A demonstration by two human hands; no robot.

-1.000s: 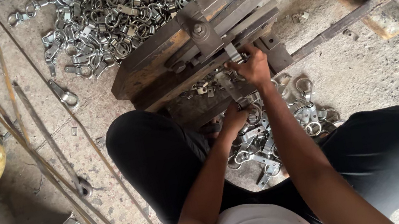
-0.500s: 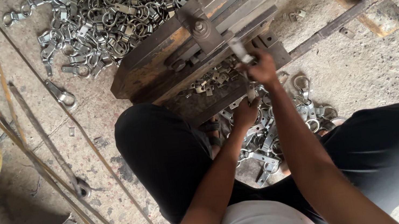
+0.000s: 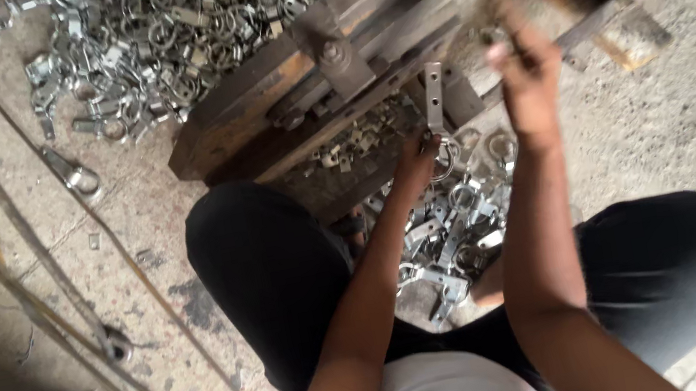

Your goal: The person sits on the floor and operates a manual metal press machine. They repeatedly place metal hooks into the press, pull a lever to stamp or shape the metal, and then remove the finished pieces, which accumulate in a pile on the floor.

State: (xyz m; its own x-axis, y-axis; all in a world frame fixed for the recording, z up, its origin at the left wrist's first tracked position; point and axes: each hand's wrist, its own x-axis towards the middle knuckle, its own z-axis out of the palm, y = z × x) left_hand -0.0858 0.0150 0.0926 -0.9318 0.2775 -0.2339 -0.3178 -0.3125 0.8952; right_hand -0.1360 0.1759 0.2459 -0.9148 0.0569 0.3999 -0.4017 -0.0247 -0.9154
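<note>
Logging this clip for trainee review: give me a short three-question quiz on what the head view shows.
1. True or false: the left hand holds a flat metal strip upright against the steel jig.
2. Where is the right hand? A) raised and blurred near the jig's end B) flat on the floor C) inside the yellow bowl
3. Fill in: between the person's knees lies a heap of metal ____.

Key: 1 true; 2 A; 3 clamps.
</note>
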